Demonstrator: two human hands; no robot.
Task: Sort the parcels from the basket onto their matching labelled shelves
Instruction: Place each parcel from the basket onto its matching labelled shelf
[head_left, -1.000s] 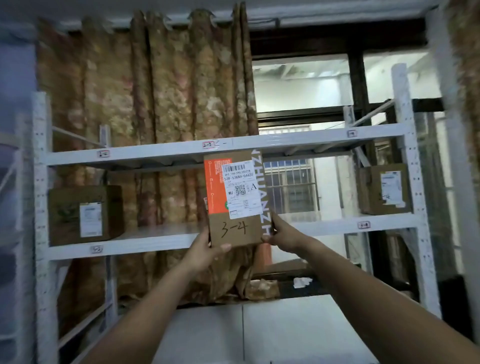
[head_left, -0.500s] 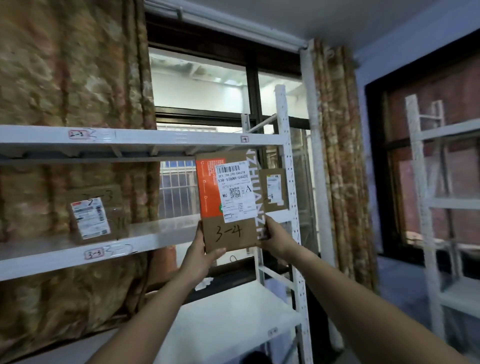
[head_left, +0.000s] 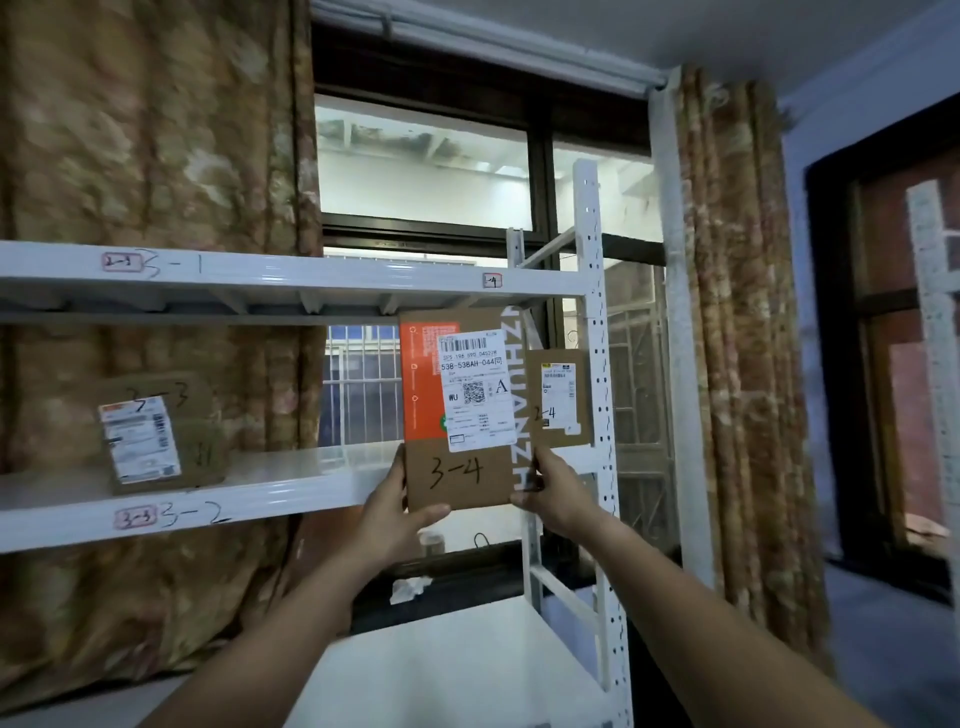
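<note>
I hold a flat cardboard parcel (head_left: 457, 475) upright in front of the white rack, with "3-4" handwritten on it, an orange panel and a white shipping label. My left hand (head_left: 392, 512) grips its lower left corner, thumb on the front. My right hand (head_left: 553, 491) grips its lower right edge. The parcel stands before the right end of the middle shelf (head_left: 291, 480), whose edge reads "3-2" at the left. The upper shelf (head_left: 322, 278) reads "3-1" at the left and has a small tag ending in "-4" near its right end.
Behind the held parcel, a smaller box (head_left: 558, 397) marked "2-4" stands at the shelf's right end. A box (head_left: 156, 434) marked "3-3" sits further left. The rack's right post (head_left: 597, 364), a patterned curtain (head_left: 737, 364), a window and another rack (head_left: 935, 312) lie rightward.
My view has swung right along the rack, from its middle to its right end. Both hands keep the same hold on the parcel, which stays upright at the same height.
</note>
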